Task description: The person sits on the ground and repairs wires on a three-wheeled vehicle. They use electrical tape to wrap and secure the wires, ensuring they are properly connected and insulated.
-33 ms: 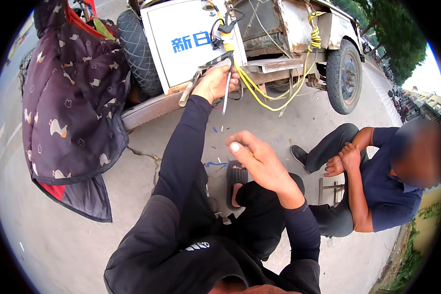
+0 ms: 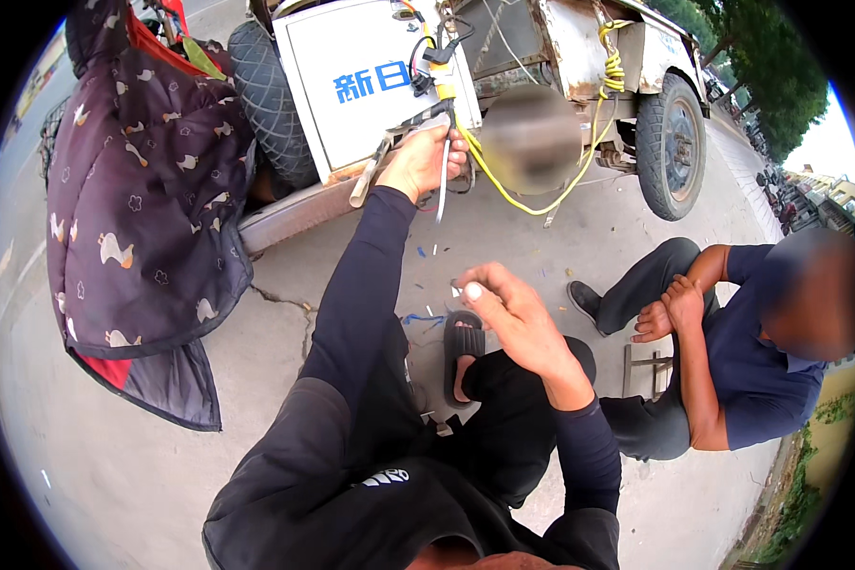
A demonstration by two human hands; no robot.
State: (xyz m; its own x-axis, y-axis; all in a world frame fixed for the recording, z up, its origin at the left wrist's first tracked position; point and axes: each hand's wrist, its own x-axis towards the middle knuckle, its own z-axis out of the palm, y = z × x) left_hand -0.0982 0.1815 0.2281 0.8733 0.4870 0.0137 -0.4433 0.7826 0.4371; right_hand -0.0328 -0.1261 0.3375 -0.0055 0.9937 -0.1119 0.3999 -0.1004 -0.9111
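A worn white vehicle stands ahead of me, a yellow cable coiled and looping at its side. My right hand is nearer me, fingers curled; I cannot tell whether it holds anything. My left hand, just below dark wiring, pinches a thin white strip, its end dangling. A loose pinch could let it slip; a hard tug could strain the wiring.

Had the cart on the pavement, cable before its panel's lower right corner, quilt to its left, seated person near the pavement's right edge.
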